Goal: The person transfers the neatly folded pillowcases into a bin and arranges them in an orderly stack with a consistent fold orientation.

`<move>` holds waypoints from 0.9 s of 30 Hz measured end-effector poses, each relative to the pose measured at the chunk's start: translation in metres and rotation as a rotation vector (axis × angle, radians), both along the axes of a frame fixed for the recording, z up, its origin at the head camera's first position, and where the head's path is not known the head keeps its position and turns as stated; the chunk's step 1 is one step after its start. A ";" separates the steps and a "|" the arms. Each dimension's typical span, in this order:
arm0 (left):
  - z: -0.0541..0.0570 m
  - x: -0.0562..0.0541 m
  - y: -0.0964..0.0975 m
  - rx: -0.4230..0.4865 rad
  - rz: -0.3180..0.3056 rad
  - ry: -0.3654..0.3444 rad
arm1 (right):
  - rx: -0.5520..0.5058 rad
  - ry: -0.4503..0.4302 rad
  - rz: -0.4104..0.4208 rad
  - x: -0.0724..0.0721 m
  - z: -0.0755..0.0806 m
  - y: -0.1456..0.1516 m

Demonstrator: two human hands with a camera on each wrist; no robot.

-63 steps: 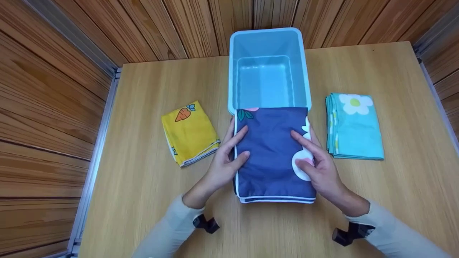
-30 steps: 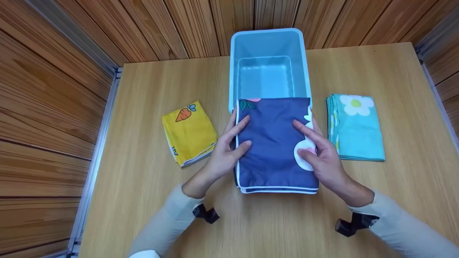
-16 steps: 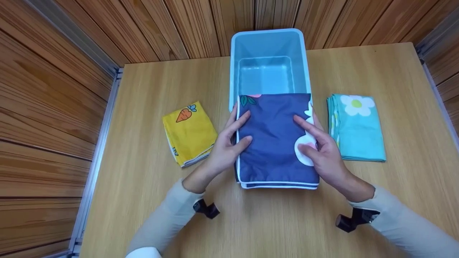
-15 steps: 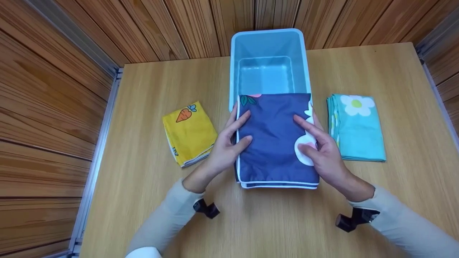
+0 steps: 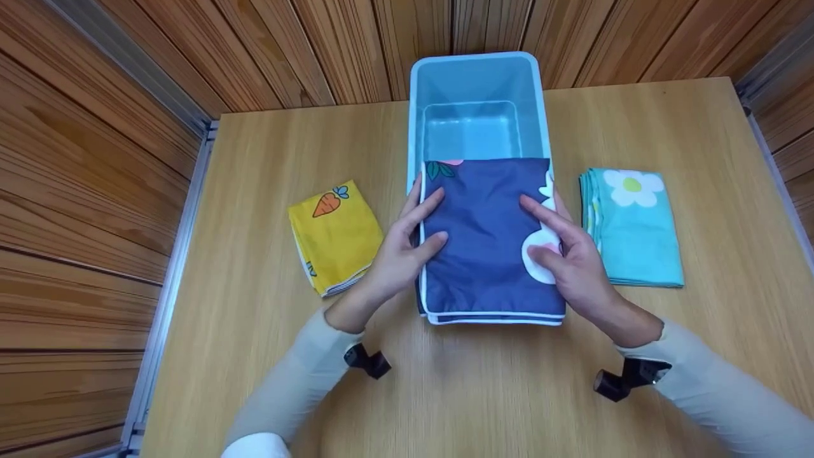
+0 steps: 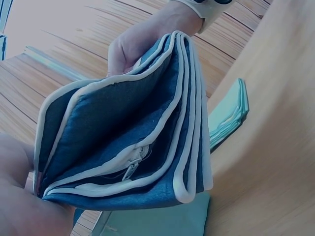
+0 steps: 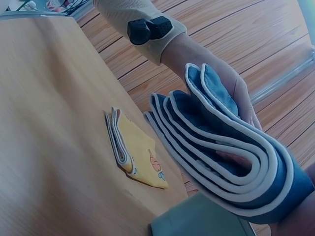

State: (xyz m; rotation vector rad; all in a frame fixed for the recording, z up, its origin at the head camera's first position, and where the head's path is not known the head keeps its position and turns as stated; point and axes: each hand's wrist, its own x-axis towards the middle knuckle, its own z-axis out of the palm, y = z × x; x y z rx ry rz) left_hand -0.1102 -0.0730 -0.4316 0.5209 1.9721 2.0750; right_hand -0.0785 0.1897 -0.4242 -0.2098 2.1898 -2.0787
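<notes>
A folded navy pillowcase [image 5: 483,242] with white piping hangs above the table, its far edge overlapping the near part of the light blue bin [image 5: 477,79] in the head view. Along its left side my left hand [image 5: 404,251] grips it, thumb and index finger on top, other fingers hidden below. My right hand [image 5: 575,270] holds the right side the same way, its thumb on a white and pink print. Folded layers of the pillowcase [image 6: 93,132] gape in the left wrist view, showing a zip pull [image 6: 130,169]. The right wrist view shows its layers [image 7: 285,189] end-on.
A folded yellow cloth [image 5: 337,245] with a carrot print lies left of the pillowcase on the wooden table [image 5: 254,356]. To the right lies a folded turquoise cloth [image 5: 642,245] with a white flower. Wood-plank walls [image 5: 356,44] stand behind and at the sides.
Both hands have carried the navy pillowcase steadily forward, so it covers more of the bin's near part. Their grip looks the same. The bin and both other cloths have stayed put.
</notes>
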 end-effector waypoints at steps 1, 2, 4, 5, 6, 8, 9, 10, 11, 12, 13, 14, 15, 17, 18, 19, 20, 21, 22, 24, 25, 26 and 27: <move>0.000 -0.001 0.000 0.000 0.000 -0.003 | 0.005 -0.004 -0.002 -0.001 0.001 0.000; 0.000 -0.002 0.001 0.000 0.001 -0.005 | 0.008 -0.008 -0.003 -0.001 0.001 0.000; 0.001 -0.004 0.001 0.003 0.002 -0.007 | 0.011 -0.013 -0.004 -0.002 0.002 0.001; 0.001 -0.004 0.001 0.006 0.002 -0.007 | 0.008 -0.015 -0.005 -0.003 0.002 0.001; 0.001 -0.005 0.001 0.006 0.002 -0.004 | 0.004 -0.017 -0.005 -0.003 0.002 0.001; 0.002 -0.006 0.002 0.003 0.003 -0.001 | -0.005 -0.022 -0.002 -0.005 0.003 0.001; 0.002 -0.007 0.002 0.002 0.004 0.000 | -0.008 -0.022 -0.001 -0.006 0.003 0.001; 0.002 -0.008 0.002 0.001 0.005 0.001 | -0.008 -0.024 -0.001 -0.006 0.003 0.001; 0.002 -0.009 0.002 0.000 0.005 0.002 | -0.010 -0.026 -0.001 -0.007 0.004 0.001; 0.003 -0.009 0.002 -0.003 0.007 0.003 | -0.009 -0.027 -0.001 -0.008 0.004 0.001; 0.003 -0.010 0.003 -0.006 0.009 0.004 | -0.010 -0.028 -0.001 -0.009 0.004 0.001; 0.003 -0.011 0.003 -0.008 0.011 0.006 | -0.009 -0.028 -0.002 -0.010 0.005 0.001; 0.003 -0.012 0.003 -0.013 0.014 0.007 | -0.009 -0.029 -0.003 -0.011 0.005 0.001; 0.004 -0.014 0.004 -0.024 0.017 0.008 | -0.014 -0.033 -0.005 -0.013 0.005 0.001; 0.004 -0.015 0.004 -0.029 0.018 0.006 | -0.017 -0.034 -0.006 -0.014 0.005 0.002; 0.004 -0.016 0.004 -0.033 0.019 0.002 | -0.019 -0.035 -0.006 -0.015 0.004 0.002; 0.004 -0.017 0.004 -0.034 0.020 -0.003 | -0.020 -0.037 -0.006 -0.016 0.004 0.002; 0.004 -0.017 0.004 -0.033 0.020 -0.008 | -0.026 -0.035 -0.007 -0.017 0.004 0.002; 0.004 -0.018 0.004 -0.030 0.019 -0.014 | -0.033 -0.033 -0.008 -0.018 0.004 0.001; 0.004 -0.020 0.004 -0.027 0.020 -0.027 | -0.044 -0.030 -0.008 -0.020 0.003 0.001; 0.004 -0.021 0.004 -0.024 0.019 -0.033 | -0.049 -0.029 -0.008 -0.021 0.003 0.001; 0.004 -0.022 0.004 -0.022 0.019 -0.038 | -0.056 -0.030 -0.007 -0.022 0.003 0.001; 0.005 -0.023 0.004 -0.022 0.020 -0.042 | -0.065 -0.032 -0.007 -0.023 0.003 0.001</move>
